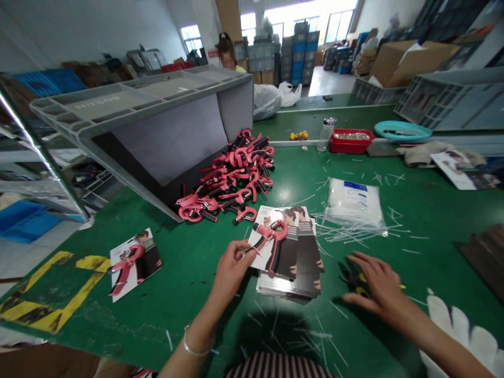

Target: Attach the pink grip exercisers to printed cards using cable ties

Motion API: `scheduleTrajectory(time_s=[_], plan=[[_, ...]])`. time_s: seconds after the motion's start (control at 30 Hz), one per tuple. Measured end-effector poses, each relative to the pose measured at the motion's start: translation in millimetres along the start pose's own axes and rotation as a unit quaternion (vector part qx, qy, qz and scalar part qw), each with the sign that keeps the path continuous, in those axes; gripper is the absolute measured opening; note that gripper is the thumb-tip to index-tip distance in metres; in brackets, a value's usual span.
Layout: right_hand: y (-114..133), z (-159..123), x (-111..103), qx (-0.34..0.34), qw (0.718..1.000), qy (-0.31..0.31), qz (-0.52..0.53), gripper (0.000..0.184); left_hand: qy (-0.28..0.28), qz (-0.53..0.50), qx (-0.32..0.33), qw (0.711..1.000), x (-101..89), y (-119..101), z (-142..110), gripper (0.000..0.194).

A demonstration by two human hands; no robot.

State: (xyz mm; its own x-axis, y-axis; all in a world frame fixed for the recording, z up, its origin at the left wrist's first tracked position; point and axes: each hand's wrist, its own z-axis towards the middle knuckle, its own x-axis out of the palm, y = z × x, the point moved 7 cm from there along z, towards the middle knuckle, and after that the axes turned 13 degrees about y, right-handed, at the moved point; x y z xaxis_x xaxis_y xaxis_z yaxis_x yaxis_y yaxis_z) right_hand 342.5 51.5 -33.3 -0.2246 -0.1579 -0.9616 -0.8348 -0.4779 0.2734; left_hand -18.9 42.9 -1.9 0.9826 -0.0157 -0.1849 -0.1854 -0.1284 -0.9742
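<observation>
While a grey plastic crate (136, 100) and heaped pink-and-black handgrips (240, 170) crowd the green tabletop (185, 299) at far left, thin white ties (342, 234) litter its right. Near the front edge, the left hand (231, 268) pinches a glossy printed card (290, 257) bearing one ring-topped, black-padded pink handgrip (270, 232); the right hand (376, 281), fingers spread, partly covers black-and-yellow cutters (360, 290).

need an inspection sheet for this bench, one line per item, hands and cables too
Surface: green table, worn yellow-black tape at left
Job's things: red-black grips heaped at the tipped crate; one on the card stack, another on a lone card
Clutter: scattered white strips, clear bag, white glove
Hands: left hand at the stack's left edge, fingers curled; right hand over cutters, blurred, hold unclear
Cables: nothing seen
Surroundings: stacked bins, person behind the crate, red tray near the table's far edge
</observation>
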Motion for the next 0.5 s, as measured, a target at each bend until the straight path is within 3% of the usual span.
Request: scheduleTrajectory(time_s=[0.07, 0.17, 0.23, 0.3, 0.33, 0.4, 0.47, 0.5], plan=[[-41.0, -36.7, 18.2, 0.026, 0.996, 0.027, -0.083, 0.089, 0.034, -0.17, -0.055, 0.983, 0.9, 1.9, 0.5, 0.038], [-68.2, -57.7, 30.4, 0.034, 0.992, 0.057, -0.103, 0.073, 0.147, -0.301, -0.1, 0.937, 30.2, -6.1, 5.8, 0.04], [-68.8, -51.4, 23.4, 0.044, 0.996, 0.077, -0.029, 0.054, 0.18, -0.306, -0.099, 0.93, 48.5, -10.3, 11.0, 0.037], [-64.8, -40.2, 11.6, 0.08, 0.982, 0.112, 0.128, 0.042, 0.16, -0.28, -0.081, 0.943, 58.7, -9.6, 16.8, 0.038], [-60.9, -35.6, 5.8, 0.104, 0.961, 0.125, 0.226, 0.042, 0.145, -0.264, -0.073, 0.951, 62.2, -7.4, 19.0, 0.039], [-46.2, -28.9, -3.3, 0.139, 0.889, 0.138, 0.413, 0.051, 0.125, -0.241, -0.066, 0.96, 68.2, -1.6, 21.4, 0.04], [-20.2, -21.0, -9.5, 0.129, 0.817, 0.155, 0.541, 0.063, 0.113, -0.226, -0.063, 0.965, 71.8, 3.5, 22.5, 0.042], [-4.1, -15.2, -12.1, 0.107, 0.794, 0.171, 0.573, 0.064, 0.107, -0.22, -0.061, 0.968, 72.4, 5.0, 22.9, 0.043]])
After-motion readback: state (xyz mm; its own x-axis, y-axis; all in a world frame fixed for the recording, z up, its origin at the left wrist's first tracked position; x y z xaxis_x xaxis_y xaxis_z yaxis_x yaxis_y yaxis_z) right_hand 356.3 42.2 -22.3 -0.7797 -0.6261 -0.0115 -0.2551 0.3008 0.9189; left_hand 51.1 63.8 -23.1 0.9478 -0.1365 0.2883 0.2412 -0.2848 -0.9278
